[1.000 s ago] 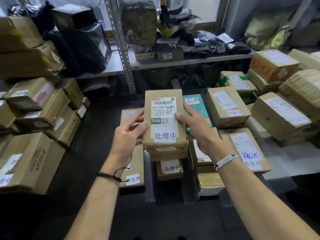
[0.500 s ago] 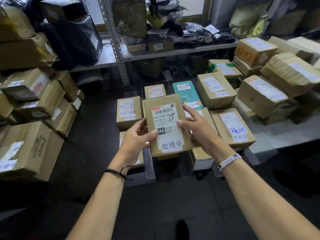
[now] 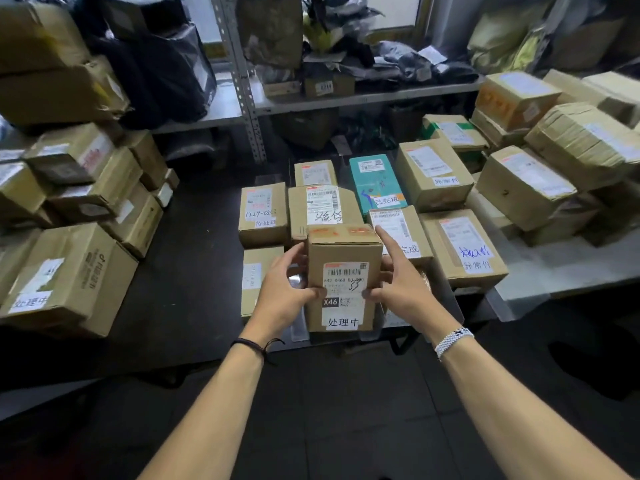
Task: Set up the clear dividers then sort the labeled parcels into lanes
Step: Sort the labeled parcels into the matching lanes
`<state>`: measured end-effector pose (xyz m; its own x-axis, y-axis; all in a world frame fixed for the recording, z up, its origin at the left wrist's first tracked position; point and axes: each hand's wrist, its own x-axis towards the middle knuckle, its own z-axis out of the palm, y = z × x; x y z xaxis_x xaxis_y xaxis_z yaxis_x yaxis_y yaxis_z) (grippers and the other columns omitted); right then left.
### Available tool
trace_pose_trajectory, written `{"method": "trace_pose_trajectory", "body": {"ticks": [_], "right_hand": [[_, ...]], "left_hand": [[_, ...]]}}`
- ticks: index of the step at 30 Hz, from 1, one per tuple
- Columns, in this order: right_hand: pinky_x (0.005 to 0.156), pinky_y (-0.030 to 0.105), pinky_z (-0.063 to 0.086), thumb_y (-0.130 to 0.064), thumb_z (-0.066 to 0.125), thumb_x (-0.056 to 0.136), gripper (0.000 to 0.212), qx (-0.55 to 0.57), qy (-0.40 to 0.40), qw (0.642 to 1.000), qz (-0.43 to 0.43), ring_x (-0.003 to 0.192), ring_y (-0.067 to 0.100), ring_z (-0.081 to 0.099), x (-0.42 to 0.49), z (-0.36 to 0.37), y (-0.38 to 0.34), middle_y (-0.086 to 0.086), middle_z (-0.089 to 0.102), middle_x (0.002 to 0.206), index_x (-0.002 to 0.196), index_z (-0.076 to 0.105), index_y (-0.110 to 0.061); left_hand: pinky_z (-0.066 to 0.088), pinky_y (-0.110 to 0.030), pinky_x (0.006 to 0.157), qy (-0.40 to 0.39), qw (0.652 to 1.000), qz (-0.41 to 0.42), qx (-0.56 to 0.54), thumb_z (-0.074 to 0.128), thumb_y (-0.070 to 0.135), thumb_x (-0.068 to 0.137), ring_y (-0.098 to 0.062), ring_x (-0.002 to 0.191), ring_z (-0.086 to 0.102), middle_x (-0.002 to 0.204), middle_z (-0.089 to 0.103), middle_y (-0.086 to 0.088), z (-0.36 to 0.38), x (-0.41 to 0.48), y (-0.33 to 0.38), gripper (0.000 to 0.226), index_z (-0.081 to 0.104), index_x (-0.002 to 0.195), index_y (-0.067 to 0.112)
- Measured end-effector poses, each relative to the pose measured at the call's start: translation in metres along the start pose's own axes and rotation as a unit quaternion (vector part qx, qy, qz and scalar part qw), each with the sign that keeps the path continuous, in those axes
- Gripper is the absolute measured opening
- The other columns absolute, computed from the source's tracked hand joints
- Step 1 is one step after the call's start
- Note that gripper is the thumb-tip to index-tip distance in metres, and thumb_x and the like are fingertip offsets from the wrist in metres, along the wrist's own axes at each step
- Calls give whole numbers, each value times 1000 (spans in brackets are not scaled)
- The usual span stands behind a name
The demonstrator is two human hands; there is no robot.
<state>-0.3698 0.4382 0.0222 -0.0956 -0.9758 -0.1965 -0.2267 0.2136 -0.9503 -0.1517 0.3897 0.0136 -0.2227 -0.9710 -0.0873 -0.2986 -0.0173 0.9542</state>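
Observation:
A brown cardboard parcel [image 3: 343, 275] with a white shipping label marked X46 stands upright near the front edge of the black table [image 3: 194, 271], in the middle lane. My left hand [image 3: 285, 291] grips its left side and my right hand [image 3: 398, 285] grips its right side, index finger stretched along the top corner. Clear dividers [image 3: 298, 327] run front to back on either side of it, mostly hidden by boxes. Labeled parcels fill the lanes: a brown box [image 3: 263, 213] at left, another [image 3: 322, 206] behind, a teal box [image 3: 375, 181] and brown boxes [image 3: 460, 244] at right.
Stacks of cardboard boxes [image 3: 65, 275] crowd the table's left end. More boxes [image 3: 526, 185] pile on a white surface [image 3: 554, 271] at right. A metal shelf [image 3: 346, 95] with bags and parcels stands behind. Dark floor lies below my arms.
Held flat and high before, the parcel has come down and tipped upright onto the table's front in the middle lane. Both hands moved down with it, still gripping its sides.

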Motion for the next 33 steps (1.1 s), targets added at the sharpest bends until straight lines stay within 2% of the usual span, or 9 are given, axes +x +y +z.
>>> {"method": "trace_pose_trajectory", "body": {"ticks": [6, 8, 11, 13, 16, 20, 23, 29, 33], "right_hand": [[77, 29, 62, 19, 74, 73, 115, -77, 2, 997, -24, 110, 12, 66, 0, -1, 12, -11, 58, 127, 151, 29, -53], [81, 30, 63, 17, 77, 72, 111, -98, 3, 995, -31, 109, 12, 66, 0, 2, 18, -13, 57, 126, 149, 31, -50], [85, 33, 62, 8, 81, 71, 107, -147, 23, 987, -55, 105, 11, 69, 2, 7, 33, -8, 63, 132, 145, 30, -49], [86, 38, 60, 1, 83, 71, 103, -203, 40, 975, -77, 104, 17, 69, 3, 11, 45, -4, 67, 129, 143, 28, -48], [84, 45, 57, -9, 85, 70, 102, -291, 68, 949, -100, 102, 27, 66, 4, 16, 63, 5, 68, 117, 143, 23, -46], [77, 38, 50, -20, 84, 73, 96, -380, 105, 911, -122, 96, 25, 52, -2, 20, 72, 3, 53, 102, 146, 24, -39], [74, 34, 45, -21, 81, 74, 91, -400, 125, 897, -139, 94, 26, 50, -8, 22, 76, -1, 45, 97, 148, 29, -36], [81, 38, 47, -16, 79, 73, 91, -444, 133, 874, -145, 97, 28, 49, -12, 30, 81, 1, 46, 101, 147, 30, -33], [92, 40, 46, -10, 80, 69, 91, -450, 133, 869, -157, 107, 28, 47, -13, 33, 80, 6, 53, 115, 148, 37, -24]], "left_hand": [[58, -31, 94, 1, 1000, 0, 26, 84, -7, 67, -9, 119, 58, 128, 51, 4, 12, -1, -20, 97, 45, 148, 32], [57, -34, 96, -4, 999, 6, 50, 86, -2, 67, -9, 117, 59, 126, 48, 10, 14, -3, -29, 106, 36, 152, 38], [51, -23, 96, -14, 992, 37, 122, 89, 9, 69, -1, 109, 57, 120, 47, 11, 15, -8, -39, 118, 19, 155, 47], [51, -23, 96, -15, 985, 66, 156, 89, 13, 70, 3, 107, 54, 117, 47, 9, 15, -11, -44, 113, 22, 154, 49], [52, -28, 97, -11, 973, 112, 200, 89, 18, 70, -5, 108, 54, 120, 48, 8, 16, -15, -54, 105, 28, 152, 44], [54, -30, 93, 0, 954, 170, 246, 87, 23, 71, -10, 110, 54, 122, 48, 8, 16, -20, -63, 99, 31, 152, 35], [53, -31, 95, 2, 947, 186, 262, 87, 21, 73, -10, 116, 54, 128, 49, 8, 16, -22, -70, 98, 30, 151, 35], [51, -37, 93, 28, 913, 202, 354, 88, 21, 67, -16, 106, 53, 125, 51, 6, 19, -24, -85, 101, 29, 148, 31], [45, -29, 89, 55, 881, 208, 420, 89, 21, 62, -14, 103, 43, 120, 51, 6, 18, -25, -85, 101, 33, 145, 25]]}}
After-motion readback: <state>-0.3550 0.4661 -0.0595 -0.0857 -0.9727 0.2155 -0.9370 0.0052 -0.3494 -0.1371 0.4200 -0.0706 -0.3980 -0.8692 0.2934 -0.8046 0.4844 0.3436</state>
